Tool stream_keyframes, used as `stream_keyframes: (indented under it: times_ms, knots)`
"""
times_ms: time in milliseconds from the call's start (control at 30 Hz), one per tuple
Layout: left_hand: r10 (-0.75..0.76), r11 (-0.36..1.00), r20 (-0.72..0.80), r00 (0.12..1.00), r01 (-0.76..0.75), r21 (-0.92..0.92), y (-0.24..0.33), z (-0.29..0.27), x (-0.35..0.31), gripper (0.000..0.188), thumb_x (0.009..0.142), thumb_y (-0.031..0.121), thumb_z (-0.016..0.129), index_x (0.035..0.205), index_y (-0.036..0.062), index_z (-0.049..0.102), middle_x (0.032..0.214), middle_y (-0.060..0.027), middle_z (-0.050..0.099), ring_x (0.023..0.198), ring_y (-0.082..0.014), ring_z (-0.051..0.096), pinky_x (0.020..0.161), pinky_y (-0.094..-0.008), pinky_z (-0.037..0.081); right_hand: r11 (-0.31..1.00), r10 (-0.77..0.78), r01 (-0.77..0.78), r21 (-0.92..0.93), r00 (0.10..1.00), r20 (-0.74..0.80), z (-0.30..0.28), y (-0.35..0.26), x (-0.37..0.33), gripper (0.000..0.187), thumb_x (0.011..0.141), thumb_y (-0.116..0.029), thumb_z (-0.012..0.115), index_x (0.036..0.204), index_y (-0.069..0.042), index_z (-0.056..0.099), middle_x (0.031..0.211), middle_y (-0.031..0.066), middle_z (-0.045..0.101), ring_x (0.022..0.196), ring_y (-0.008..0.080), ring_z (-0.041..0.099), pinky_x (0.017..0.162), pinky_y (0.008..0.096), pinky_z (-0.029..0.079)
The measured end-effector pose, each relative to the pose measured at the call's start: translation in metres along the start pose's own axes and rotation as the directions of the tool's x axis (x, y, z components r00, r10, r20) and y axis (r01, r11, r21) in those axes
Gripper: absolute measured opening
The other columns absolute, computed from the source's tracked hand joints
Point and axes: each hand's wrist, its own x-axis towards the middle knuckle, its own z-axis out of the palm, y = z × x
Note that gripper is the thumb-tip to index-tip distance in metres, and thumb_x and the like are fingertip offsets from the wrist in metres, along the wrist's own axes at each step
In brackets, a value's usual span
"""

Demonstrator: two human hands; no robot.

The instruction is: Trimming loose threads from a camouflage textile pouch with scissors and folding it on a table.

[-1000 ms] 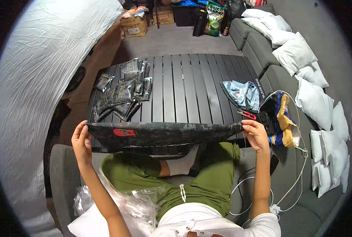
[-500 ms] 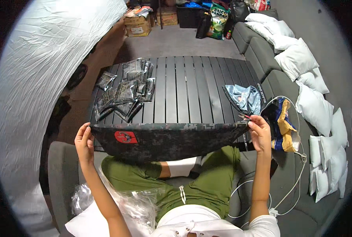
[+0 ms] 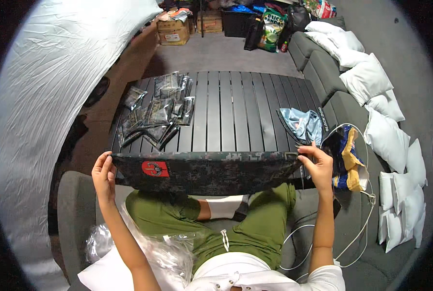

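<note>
A dark camouflage cloth (image 3: 216,170) with a red emblem (image 3: 155,169) near its left end is stretched level between my hands, over my lap at the table's near edge. My left hand (image 3: 104,174) pinches its upper left corner. At the upper right corner, the thumb and forefinger of my right hand (image 3: 318,167) are closed on the fabric. Beside those fingertips a small dark pointed thing partly shows; its kind is unclear. Several clear packets (image 3: 158,111) with dark folded contents lie on the slatted black table (image 3: 226,111), at the left.
A light-blue cloth piece (image 3: 301,125) lies at the table's right. Beside it are a blue-and-yellow bag (image 3: 352,165) and a white cable (image 3: 372,198). White pillows (image 3: 367,77) line the grey sofa (image 3: 340,104). Clear plastic bags (image 3: 170,254) rest against my left thigh.
My right hand has shifted slightly left along the cloth's upper edge, with its fingers bent farther over. My left hand keeps its hold on the other corner. The view has tilted a little.
</note>
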Motion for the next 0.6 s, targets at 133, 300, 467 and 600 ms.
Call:
stream_keyframes:
  times_ms: [133,300,467,600]
  knots:
    - [0.0,0.999,-0.018,1.0,0.001,0.043,0.0,0.004,0.0,0.016,0.082,0.006,0.056,0.097,0.0019,0.057,0.071,0.0046,0.051,0.057,-0.0003,0.041,0.051,-0.014,0.034,0.925,-0.2,0.207,-0.318,0.978,0.055,0.008,0.002,0.006,0.015,0.069,0.003,0.061,0.083,0.001,0.061,0.078,0.0095,0.061,0.07,0.0181,0.058,0.09,0.0346,0.039]
    - [0.04,0.998,-0.072,0.997,-0.036,0.052,-0.006,0.005,0.003,0.015,0.083,0.006,0.055,0.097,0.0022,0.057,0.066,0.0059,0.047,0.049,0.0003,0.034,0.042,-0.0138,0.025,0.913,-0.164,0.183,-0.364,0.983,0.083,0.006,0.008,0.011,0.011,0.073,0.002,0.057,0.083,0.001,0.06,0.077,0.0083,0.053,0.073,0.0172,0.054,0.067,0.0263,0.041]
    - [-0.063,0.998,0.035,0.997,0.062,0.005,-0.006,0.004,0.003,0.015,0.083,0.006,0.055,0.098,0.0015,0.056,0.064,0.0071,0.042,0.049,0.0004,0.031,0.041,-0.0142,0.024,0.991,-0.057,0.027,0.129,0.971,0.233,-0.007,0.02,0.022,0.005,0.081,-0.004,0.052,0.083,0.0,0.054,0.091,0.0064,0.054,0.087,0.0139,0.051,0.079,0.0244,0.04]
    - [-0.196,0.974,0.07,0.978,0.185,0.134,-0.029,0.011,0.017,0.022,0.08,0.007,0.058,0.101,0.0024,0.057,0.069,0.007,0.047,0.054,-0.0002,0.038,0.045,-0.0133,0.03,0.93,0.17,-0.261,0.258,0.93,0.326,-0.017,0.051,0.042,0.006,0.083,-0.008,0.053,0.084,-0.002,0.054,0.081,-0.0001,0.055,0.076,0.0074,0.05,0.071,0.0195,0.039]
